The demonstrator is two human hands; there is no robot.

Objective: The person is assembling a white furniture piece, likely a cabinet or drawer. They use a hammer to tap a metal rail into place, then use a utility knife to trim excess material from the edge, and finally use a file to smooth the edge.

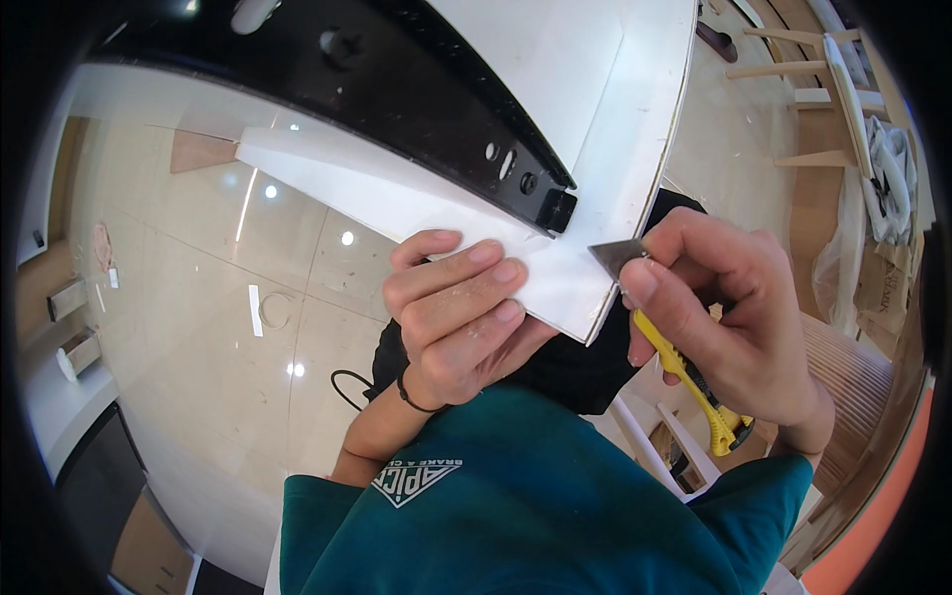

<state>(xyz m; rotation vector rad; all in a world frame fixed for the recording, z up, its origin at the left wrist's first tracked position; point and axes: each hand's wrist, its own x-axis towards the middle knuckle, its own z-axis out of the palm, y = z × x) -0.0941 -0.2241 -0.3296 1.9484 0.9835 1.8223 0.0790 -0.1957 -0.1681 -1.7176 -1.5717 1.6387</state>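
A white panel [623,213] lies before me, its near corner pointing toward my body. Along its face runs a black metal drawer slide [416,109] with slots and screws. My left hand [461,307] grips the panel's left edge, fingers on top beside the slide's near end. In my right hand [729,297] is a utility knife [684,372] with a yellow handle. The thumb and fingers pinch near its blade [615,255], a pointed dark metal piece. The blade tip is over the panel, close to its right edge; whether it touches the surface I cannot tell.
Pale tiled floor [327,387] spreads to the left, with a white strip [255,310] and a thin ring [275,311] on it. Wooden furniture [818,129] and plastic wrapping [885,174] stand at the right. Cabinets with drawers [79,352] line the far left.
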